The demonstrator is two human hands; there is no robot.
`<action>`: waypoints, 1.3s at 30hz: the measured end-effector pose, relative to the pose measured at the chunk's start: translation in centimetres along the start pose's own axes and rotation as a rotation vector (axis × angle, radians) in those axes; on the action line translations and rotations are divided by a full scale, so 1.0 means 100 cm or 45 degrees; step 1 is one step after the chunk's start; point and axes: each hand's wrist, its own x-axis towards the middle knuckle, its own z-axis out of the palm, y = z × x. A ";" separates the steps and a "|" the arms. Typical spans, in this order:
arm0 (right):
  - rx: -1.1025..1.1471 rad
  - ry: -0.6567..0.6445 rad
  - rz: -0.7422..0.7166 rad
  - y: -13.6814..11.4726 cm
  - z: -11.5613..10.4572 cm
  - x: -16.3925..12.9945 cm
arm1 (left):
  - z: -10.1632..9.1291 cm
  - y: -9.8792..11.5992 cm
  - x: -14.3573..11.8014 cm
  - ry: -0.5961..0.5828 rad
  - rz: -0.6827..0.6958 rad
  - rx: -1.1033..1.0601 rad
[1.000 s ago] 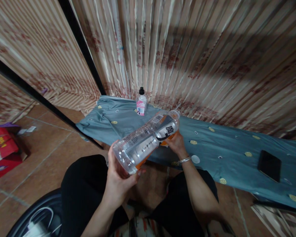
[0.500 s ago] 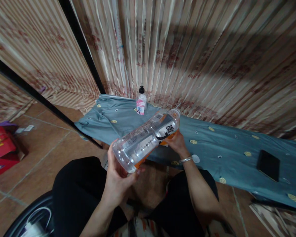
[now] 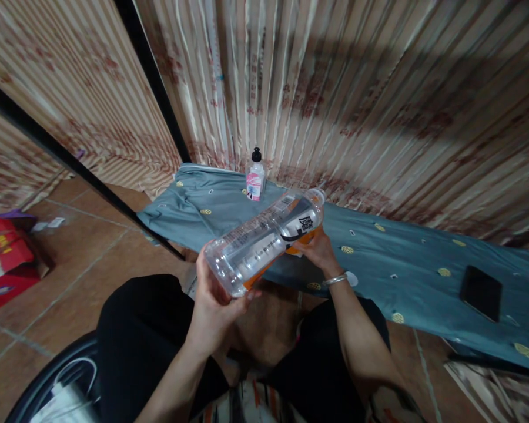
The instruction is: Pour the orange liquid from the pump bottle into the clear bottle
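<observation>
Between both hands I hold a large clear plastic bottle with a silver, orange and black label. It lies tilted on its side, its base toward the lower left and its neck toward the upper right. My left hand is wrapped round the base end. My right hand, with a silver bracelet at the wrist, grips the bottle near the shoulder from below; part of its fingers is hidden behind it. Beyond the bottle, a small clear bottle with a black cap and pink label stands upright on the cloth.
A long surface covered with blue-green cloth runs across in front of me. On its right lies a black phone. Black poles rise at the left, before a striped curtain. A red box is on the tiled floor.
The held bottle stays in both hands with almost the same tilt. The view has shifted slightly; the grip looks unchanged.
</observation>
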 end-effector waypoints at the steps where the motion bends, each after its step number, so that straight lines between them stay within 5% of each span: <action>1: 0.005 0.000 0.002 0.000 0.000 0.000 | 0.000 0.000 0.000 -0.003 -0.007 -0.003; 20: -0.037 0.106 0.019 -0.003 0.007 -0.003 | -0.009 -0.029 0.002 0.020 0.123 -0.039; 33: 0.050 -0.072 -0.013 -0.007 -0.004 -0.006 | -0.007 -0.024 0.002 0.015 0.090 -0.031; 39: 0.053 -0.031 -0.029 -0.001 -0.003 -0.004 | -0.007 -0.022 0.002 0.006 0.070 -0.038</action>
